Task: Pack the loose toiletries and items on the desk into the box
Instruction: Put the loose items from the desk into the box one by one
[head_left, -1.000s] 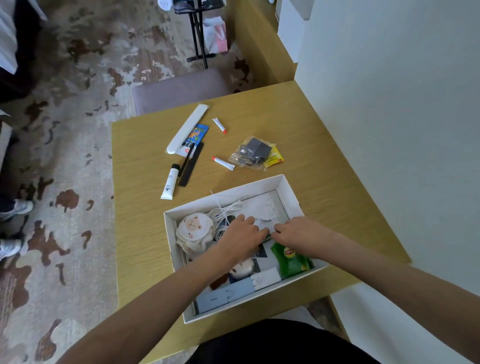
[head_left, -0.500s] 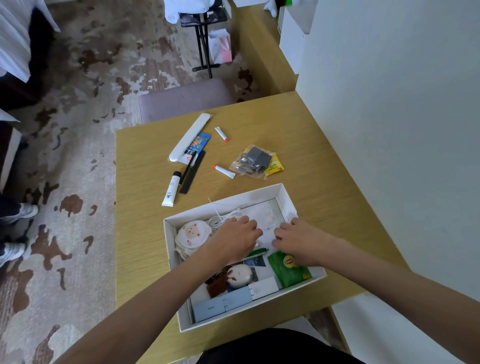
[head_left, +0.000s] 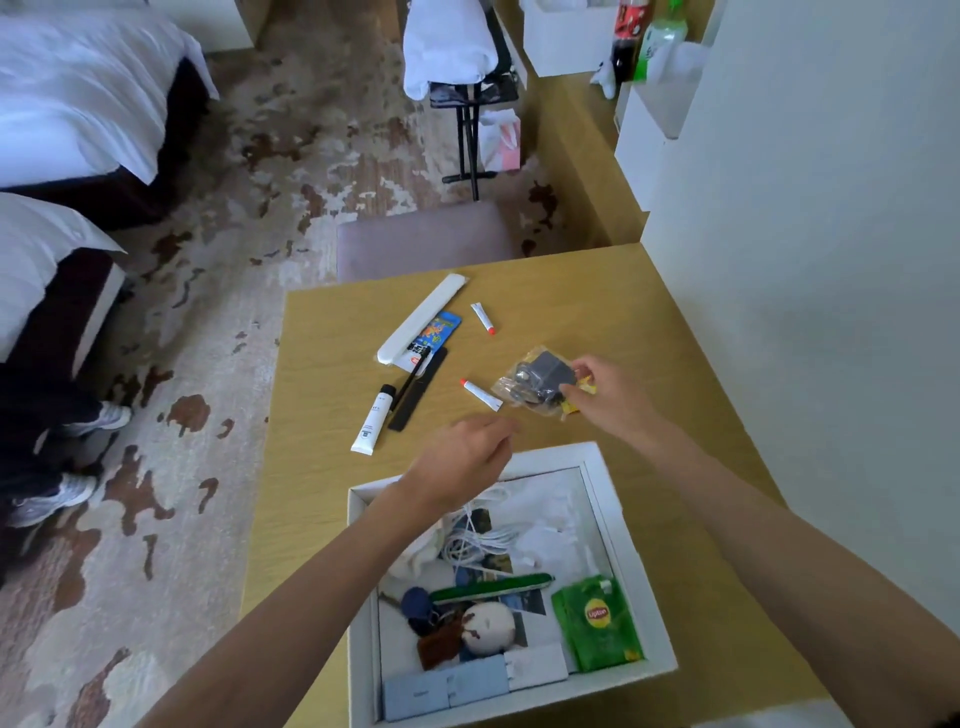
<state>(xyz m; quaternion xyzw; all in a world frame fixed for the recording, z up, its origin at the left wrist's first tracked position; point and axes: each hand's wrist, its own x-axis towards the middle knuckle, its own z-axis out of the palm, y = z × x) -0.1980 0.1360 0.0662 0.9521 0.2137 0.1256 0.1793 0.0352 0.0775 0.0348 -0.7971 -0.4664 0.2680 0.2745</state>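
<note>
Slippage is your risk: your right hand (head_left: 608, 397) pinches just the edge of the clear bag (head_left: 535, 382), centre right; your left hand (head_left: 462, 452) hovers loosely curled, empty.

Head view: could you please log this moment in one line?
right hand: pinches clear bag | left hand: empty, above box rim | tubes: on desk
</note>
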